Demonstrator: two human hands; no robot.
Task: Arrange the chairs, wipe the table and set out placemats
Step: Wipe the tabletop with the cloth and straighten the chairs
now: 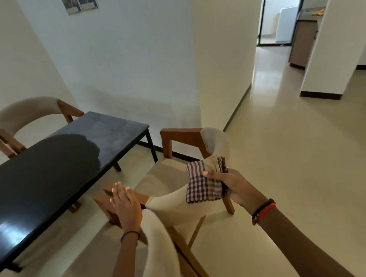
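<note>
**Head view: chair step in hand, wiping cloth held ready**

Judged as the chair-arranging step, with wiping and placemats yet to come.

Off the near long edge of the worktop (pixel 46 175), toward its far end: near chair (pixel 159 179), standing clear of the worktop and angled, open front turned toward it.

Left grip (pixel 125 203): released, fingers laid fairly straight along the chair's wooden arm, on the side nearer the worktop. Thumb hidden, perhaps hooked under.

Right grip (pixel 230 185): clenched on a folded checked cloth (pixel 203 186), thumb on top, pinning it against the padded backrest on the side farther from the worktop.

Across the worktop, along its far edge: two more chairs (pixel 28 114), side by side and close in. On the worktop itself: window glare near this end and a duller patch toward the far end. No placemats in sight.

Next, most likely: push or swing the near chair in toward the worktop until square with its edge. Calls for even steering from both grips, probably a firmer hold at the left, and the cloth kept pinned so as not to drop. After that, cloth over to the worktop for wiping.
</note>
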